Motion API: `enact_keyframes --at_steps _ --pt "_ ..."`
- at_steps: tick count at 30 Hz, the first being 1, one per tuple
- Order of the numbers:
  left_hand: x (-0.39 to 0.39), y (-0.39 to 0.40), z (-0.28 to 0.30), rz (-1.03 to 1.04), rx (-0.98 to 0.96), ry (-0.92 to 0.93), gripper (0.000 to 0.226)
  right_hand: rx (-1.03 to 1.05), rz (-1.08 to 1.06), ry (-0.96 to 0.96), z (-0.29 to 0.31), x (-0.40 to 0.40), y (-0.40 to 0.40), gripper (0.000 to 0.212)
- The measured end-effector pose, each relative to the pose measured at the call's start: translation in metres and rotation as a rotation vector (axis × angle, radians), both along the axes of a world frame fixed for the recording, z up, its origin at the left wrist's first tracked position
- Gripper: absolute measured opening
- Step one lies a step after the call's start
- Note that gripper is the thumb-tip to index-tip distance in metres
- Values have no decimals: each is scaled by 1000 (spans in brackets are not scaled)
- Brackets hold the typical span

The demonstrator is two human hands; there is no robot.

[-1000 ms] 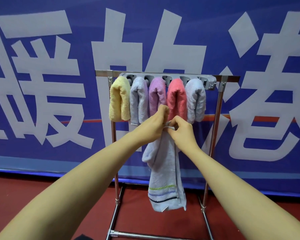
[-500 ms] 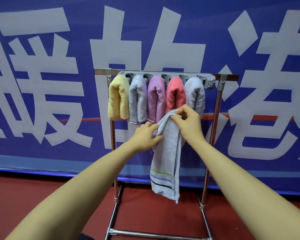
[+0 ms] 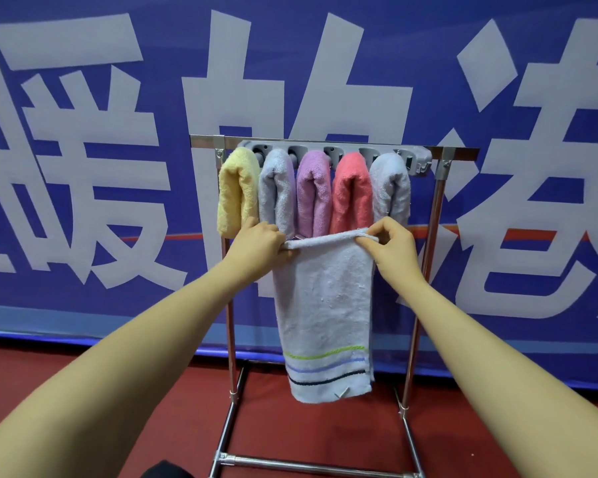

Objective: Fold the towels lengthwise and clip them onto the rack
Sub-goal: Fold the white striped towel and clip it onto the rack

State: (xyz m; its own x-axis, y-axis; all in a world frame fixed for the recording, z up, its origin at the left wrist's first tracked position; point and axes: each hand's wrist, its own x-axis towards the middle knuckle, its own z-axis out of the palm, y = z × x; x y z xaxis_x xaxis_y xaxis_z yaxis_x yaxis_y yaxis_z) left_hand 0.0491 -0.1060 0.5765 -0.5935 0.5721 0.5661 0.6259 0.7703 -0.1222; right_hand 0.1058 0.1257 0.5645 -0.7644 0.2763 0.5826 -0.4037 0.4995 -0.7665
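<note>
While your left hand (image 3: pixel 261 243) and right hand (image 3: pixel 390 243) pinch the striped towel (image 3: pixel 323 305) by its top corners before the rack (image 3: pixel 439 188), keep edges level; fold lengthwise.

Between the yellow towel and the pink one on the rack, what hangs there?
Head view: two folded towels hang between the yellow towel and the pink towel: a grey towel, then a purple towel.
</note>
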Motion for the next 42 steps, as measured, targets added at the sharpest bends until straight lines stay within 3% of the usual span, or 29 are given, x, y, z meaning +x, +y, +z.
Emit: enact_keyframes --at_steps 3,5,9,15,17,20,23,27,30,33,37,42 --pt "-1 -5 6 -12 -66 134 40 21 44 -14 2 -1 3 12" --pt "-2 -9 8 -35 -71 162 38 72 55 -48 4 -2 5 21" --pt "-2 -13 13 -26 -51 138 36 330 -82 -59 4 -5 7 2" --pt "1 -13 17 -78 425 -157 26 226 -38 -74 9 -3 3 15" --pt "3 -11 14 -87 473 -213 23 189 -22 -73 10 0 0 17" --pt "5 -4 12 -90 438 -253 21 183 -32 -87 9 3 -4 13" --pt "4 5 10 -2 244 -124 19 262 -64 -113 8 3 -10 14" --pt "10 12 6 7 360 -80 12 461 -173 -102 10 0 -16 21" --pt "14 20 5 51 314 -43 11 524 -253 -97 5 -6 -25 26" --pt "16 27 3 113 186 66 14 601 -326 -120 -3 -11 -36 27" --pt "10 30 -6 195 138 259 11 532 -318 -98 -5 -8 -39 38" --pt "9 31 -11 105 255 32 7 491 -268 -155 -3 -6 -40 28"
